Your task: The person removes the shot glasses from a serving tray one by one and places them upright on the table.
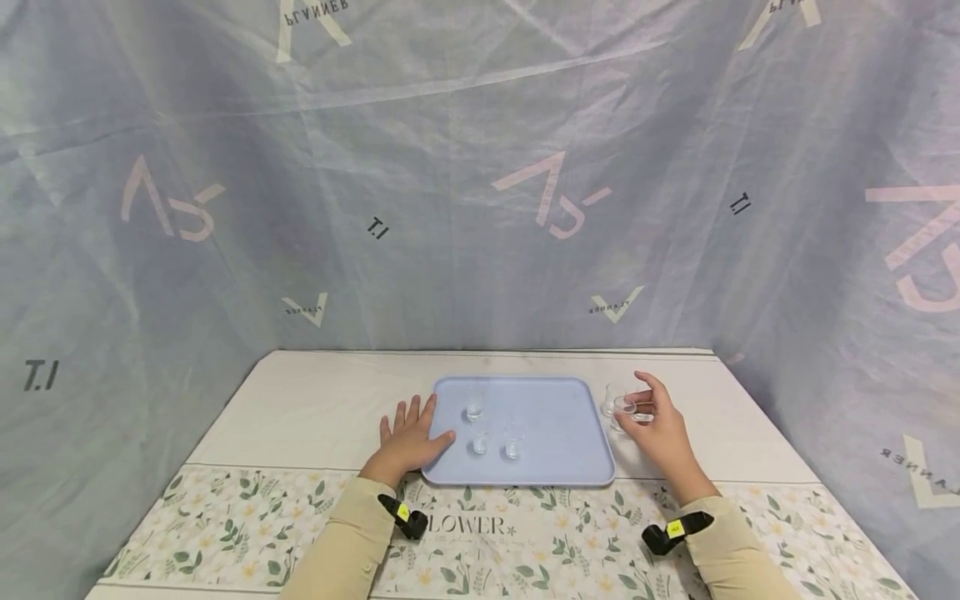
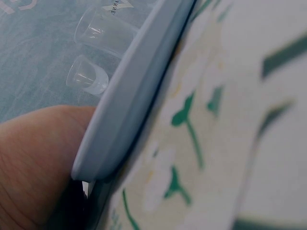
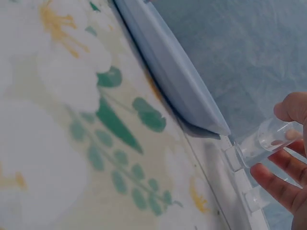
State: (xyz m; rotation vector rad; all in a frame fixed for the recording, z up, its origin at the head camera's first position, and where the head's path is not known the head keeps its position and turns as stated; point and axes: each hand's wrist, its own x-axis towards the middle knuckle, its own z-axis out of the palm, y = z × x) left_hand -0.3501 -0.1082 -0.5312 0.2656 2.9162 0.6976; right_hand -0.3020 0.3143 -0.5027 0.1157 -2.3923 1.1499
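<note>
A pale blue tray (image 1: 558,417) lies on the table with three small clear shot glasses standing on it: one glass (image 1: 474,411) farther back, two glasses (image 1: 512,450) nearer the front. My left hand (image 1: 408,440) rests at the tray's left edge, fingers spread straight, thumb over the rim. Just past the right edge, my right hand (image 1: 656,423) holds another clear shot glass (image 3: 254,146) between thumb and fingers. Beside it, partly hidden by the fingers, is a further clear glass (image 3: 259,197). In the left wrist view, two glasses (image 2: 88,76) show beyond the tray wall (image 2: 129,91).
A white cloth (image 1: 322,408) covers the table, with a flower-printed band (image 1: 247,517) along the front. Grey-blue fabric curtains (image 1: 450,208) hang behind and on both sides of the table.
</note>
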